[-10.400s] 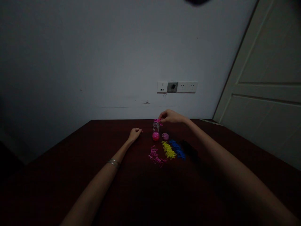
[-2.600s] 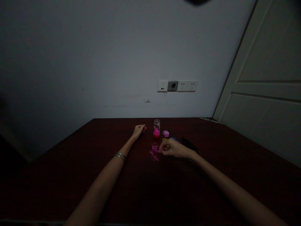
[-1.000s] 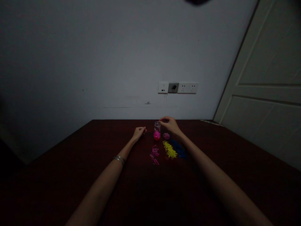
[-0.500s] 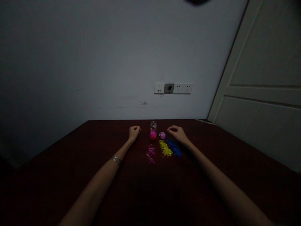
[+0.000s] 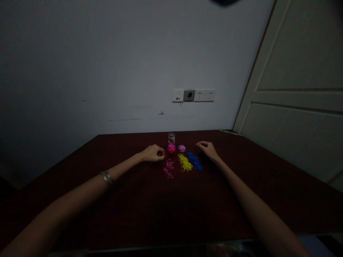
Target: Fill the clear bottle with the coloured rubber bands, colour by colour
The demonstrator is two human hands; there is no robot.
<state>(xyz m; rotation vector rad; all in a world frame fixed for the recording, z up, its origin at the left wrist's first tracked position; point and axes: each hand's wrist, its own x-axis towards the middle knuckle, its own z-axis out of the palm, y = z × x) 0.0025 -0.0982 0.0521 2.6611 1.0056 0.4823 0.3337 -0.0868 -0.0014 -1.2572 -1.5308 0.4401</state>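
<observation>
A clear open jar (image 5: 171,143) with pink pieces inside stands upright on the dark table. Just right of it lies a light pink lid (image 5: 182,148) with a loop. Nearer to me are a small scatter of pink bands (image 5: 169,165), a yellow pile (image 5: 185,162) and a blue pile (image 5: 194,161). My left hand (image 5: 153,153) is closed, its fingertips pinched beside the pink bands; anything between them is too small to see. My right hand (image 5: 208,149) is beyond and right of the blue pile, thumb and fingers curled together, their contents not visible.
The dark red table (image 5: 160,214) meets a pale wall (image 5: 120,71) at its back edge. Sockets and a switch (image 5: 193,95) are on that wall. A pale panelled door (image 5: 300,96) stands at the right.
My left hand has come nearer to me and closer to the pink bands, its forearm swinging lower. My right hand is slightly farther right of the lid. The view has tilted and shifted a little.
</observation>
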